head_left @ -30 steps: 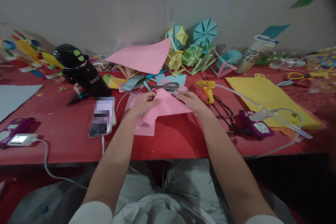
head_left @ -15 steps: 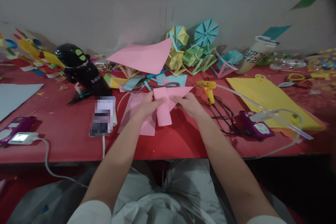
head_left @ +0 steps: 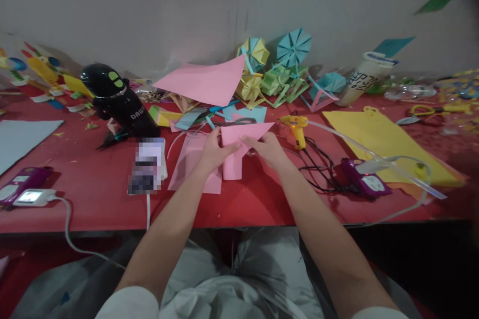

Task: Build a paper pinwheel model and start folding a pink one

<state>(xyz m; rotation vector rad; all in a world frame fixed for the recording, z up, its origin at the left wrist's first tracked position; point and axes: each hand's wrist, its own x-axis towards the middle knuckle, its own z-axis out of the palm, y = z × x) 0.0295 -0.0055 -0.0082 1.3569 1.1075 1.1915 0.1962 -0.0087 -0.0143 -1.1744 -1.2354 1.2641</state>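
Observation:
A folded sheet of pink paper (head_left: 233, 163) is held up between my hands over the red table; a pointed corner sticks out to the right and a straight strip hangs down. My left hand (head_left: 216, 152) is closed on its left side, thumb across the front. On the right part, my right hand (head_left: 266, 148) grips the paper with its thumb in front; its other fingers are partly hidden behind. Under my left wrist lies a flat pink sheet (head_left: 187, 164). Scissors (head_left: 245, 121) lie just behind the held paper, mostly covered.
A yellow glue gun (head_left: 298, 132) with black cords stands right of my hands. Further right are yellow paper (head_left: 374, 139) and a purple power strip (head_left: 364, 179). At left are a phone (head_left: 146, 165) and a black bottle (head_left: 121, 102). Folded paper umbrellas (head_left: 277, 77) line the wall.
The pink paper has turned slightly between my hands: its hanging strip is now straighter and its top edge forms one line toward the right point. Both hands keep their grip.

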